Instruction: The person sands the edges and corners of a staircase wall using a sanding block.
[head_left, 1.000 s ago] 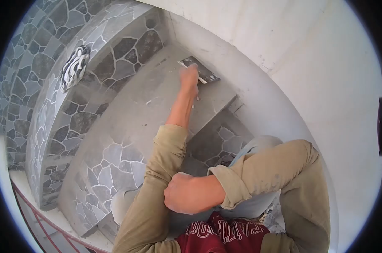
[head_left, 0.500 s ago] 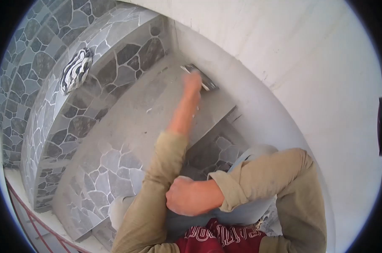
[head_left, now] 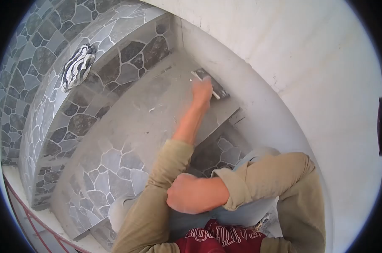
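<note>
My left hand (head_left: 202,89) is closed around a flat trowel (head_left: 216,87) with a dark, rectangular blade. The blade lies on the grey, dusty step (head_left: 153,95), close to the base of the curved pale wall (head_left: 258,84). My fingers hide the handle and part of the blade. Nearer my body, my right hand (head_left: 193,194) is curled into a fist against my left forearm sleeve. Whatever its fingers may hold is hidden. Light crumbs lie on the step beside my left arm.
A black-and-white striped cloth (head_left: 78,67) rests on the higher stone-patterned step (head_left: 111,31). Stone pattern (head_left: 115,168) with pale joints shows on the near left of my step. A step edge (head_left: 216,128) drops off below my left arm. Red railing (head_left: 30,215) stands lower left.
My left hand and the trowel have shifted right and slightly toward me along the wall base. My right fist stays almost in place. The view has moved a little.
</note>
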A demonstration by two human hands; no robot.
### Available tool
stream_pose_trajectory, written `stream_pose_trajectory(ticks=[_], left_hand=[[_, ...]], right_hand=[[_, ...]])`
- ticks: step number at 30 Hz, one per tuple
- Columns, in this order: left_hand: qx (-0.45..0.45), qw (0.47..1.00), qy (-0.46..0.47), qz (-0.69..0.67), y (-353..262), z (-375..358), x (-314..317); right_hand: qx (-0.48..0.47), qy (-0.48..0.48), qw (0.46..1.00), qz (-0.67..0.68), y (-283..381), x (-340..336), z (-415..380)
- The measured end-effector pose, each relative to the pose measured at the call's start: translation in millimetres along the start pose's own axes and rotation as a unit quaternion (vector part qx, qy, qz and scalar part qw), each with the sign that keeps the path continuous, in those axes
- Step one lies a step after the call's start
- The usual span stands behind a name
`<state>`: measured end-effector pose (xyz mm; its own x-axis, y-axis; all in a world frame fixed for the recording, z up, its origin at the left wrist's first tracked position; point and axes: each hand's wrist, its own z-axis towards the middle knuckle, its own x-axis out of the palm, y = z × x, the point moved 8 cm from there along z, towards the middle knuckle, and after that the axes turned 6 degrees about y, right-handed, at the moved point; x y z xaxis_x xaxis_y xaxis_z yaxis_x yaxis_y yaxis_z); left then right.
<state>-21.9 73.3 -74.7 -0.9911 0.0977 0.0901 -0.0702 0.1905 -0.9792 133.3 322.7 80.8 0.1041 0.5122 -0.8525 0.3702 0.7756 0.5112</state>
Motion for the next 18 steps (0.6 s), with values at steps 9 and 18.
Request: stream_pose_trajectory(ticks=[9, 18], left_hand=[[-0.060, 0.991, 0.056, -0.102, 6.3, -0.8, 1.7], [0.006, 0.994, 0.056, 0.091, -3.6, 11.4, 8.9]], right_hand=[[0.040, 0.128, 0.991, -0.017, 4.2, 13.5, 5.8], [0.016, 0.073, 0.997, -0.008, 5.5, 8.5, -2.5]])
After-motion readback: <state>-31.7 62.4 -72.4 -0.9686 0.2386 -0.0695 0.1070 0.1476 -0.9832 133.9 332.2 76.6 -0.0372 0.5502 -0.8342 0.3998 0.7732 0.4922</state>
